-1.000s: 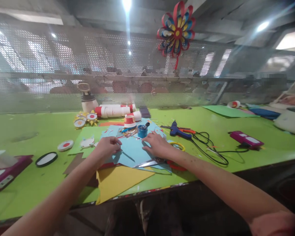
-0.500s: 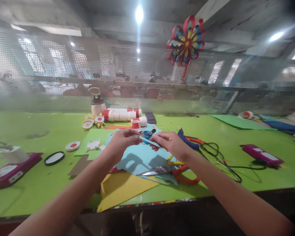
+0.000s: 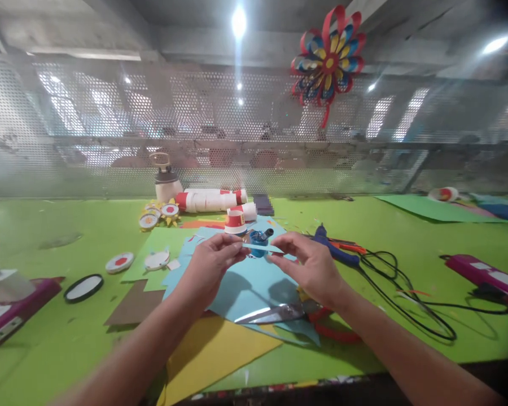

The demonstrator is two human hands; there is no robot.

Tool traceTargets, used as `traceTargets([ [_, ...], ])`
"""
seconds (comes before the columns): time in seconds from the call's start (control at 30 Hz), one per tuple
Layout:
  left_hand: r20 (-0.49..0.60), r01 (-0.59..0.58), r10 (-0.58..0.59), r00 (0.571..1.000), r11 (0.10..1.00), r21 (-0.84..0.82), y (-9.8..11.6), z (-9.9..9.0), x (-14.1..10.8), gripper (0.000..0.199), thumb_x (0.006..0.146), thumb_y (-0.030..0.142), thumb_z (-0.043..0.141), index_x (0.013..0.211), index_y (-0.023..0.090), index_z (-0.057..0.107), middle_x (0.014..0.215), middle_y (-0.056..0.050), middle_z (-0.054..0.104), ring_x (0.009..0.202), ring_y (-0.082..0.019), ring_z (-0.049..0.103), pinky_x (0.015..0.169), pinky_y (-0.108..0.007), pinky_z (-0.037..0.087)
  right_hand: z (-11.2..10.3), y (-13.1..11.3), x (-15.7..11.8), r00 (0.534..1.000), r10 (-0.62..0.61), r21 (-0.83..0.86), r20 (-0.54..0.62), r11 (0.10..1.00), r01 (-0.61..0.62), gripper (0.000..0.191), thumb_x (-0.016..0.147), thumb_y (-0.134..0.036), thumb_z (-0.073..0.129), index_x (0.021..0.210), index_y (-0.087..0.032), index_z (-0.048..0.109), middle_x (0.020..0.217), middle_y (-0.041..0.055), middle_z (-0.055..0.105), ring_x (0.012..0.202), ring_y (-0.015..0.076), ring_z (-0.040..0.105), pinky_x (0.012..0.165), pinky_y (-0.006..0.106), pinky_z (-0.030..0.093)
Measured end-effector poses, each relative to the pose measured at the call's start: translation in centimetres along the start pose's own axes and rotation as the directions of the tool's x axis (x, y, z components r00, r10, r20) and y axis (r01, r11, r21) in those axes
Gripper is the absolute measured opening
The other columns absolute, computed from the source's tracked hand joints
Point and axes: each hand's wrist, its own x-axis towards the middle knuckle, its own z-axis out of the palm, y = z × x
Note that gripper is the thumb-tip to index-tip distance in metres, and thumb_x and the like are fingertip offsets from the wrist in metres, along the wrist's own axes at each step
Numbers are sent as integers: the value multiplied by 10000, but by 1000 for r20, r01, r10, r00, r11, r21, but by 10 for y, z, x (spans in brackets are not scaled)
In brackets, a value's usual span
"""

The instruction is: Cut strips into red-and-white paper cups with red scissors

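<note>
A narrow light-blue paper strip (image 3: 260, 247) is stretched level between my two hands, above the blue paper. My left hand (image 3: 220, 254) pinches its left end between thumb and fingers. Around the strip's pointed right end, the thumb and fingers of my right hand (image 3: 311, 262) are parted. Behind the strip stands a small blue bottle (image 3: 259, 237) with a dark spout, partly covered. Scissors (image 3: 275, 313) with orange handles lie below my right hand on light-blue paper sheets (image 3: 232, 287); my right wrist hides part of the handles.
Yellow paper (image 3: 215, 355) lies at the green table's front edge. A blue glue gun (image 3: 334, 248) and black cables (image 3: 410, 299) are to the right. Paper cups (image 3: 236, 221) stand behind. Left are a round black-rimmed disc (image 3: 83, 288) and a purple power strip (image 3: 21, 313).
My right fingers have spread from a pinch on the strip. The strip has turned from slanting to nearly level. The view has shifted slightly closer to the table.
</note>
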Motion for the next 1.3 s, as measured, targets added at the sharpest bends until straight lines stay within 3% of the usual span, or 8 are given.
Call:
traceTargets([
  [0.47, -2, 76, -76, 997, 997, -19, -3, 3, -7, 221, 606, 208, 796, 727, 139, 624, 653, -4, 660, 690, -145, 658, 760, -292, 484, -1, -4, -4, 965, -260, -210, -43, 946, 246, 51, 843, -185, 629, 886, -206, 613, 823, 43, 641, 785, 184, 618, 715, 336, 506],
  [0.63, 9, 94, -94, 996, 995, -34, -4, 3, -8, 217, 603, 200, 799, 715, 142, 623, 665, 4, 647, 686, -145, 659, 761, -299, 480, 0, -5, -6, 962, -269, -222, -51, 942, 252, 101, 841, -179, 630, 935, -209, 606, 849, 48, 630, 744, 172, 598, 663, 328, 503],
  [1.0, 25, 121, -121, 992, 993, 3, -6, 5, -10, 189, 621, 186, 777, 705, 140, 615, 667, -9, 647, 672, -146, 649, 739, -301, 470, 1, -7, -7, 945, -327, -213, -17, 925, 316, 115, 823, -102, 600, 843, -213, 581, 844, 52, 621, 779, 187, 599, 748, 373, 504],
  [1.3, 7, 112, -112, 994, 994, 15, -10, 6, -11, 162, 622, 183, 760, 689, 155, 616, 666, -3, 647, 673, -150, 642, 738, -307, 465, 4, -4, -11, 971, -238, -144, -39, 963, 230, 110, 817, -123, 600, 870, -219, 601, 836, 47, 618, 778, 196, 602, 754, 385, 512],
])
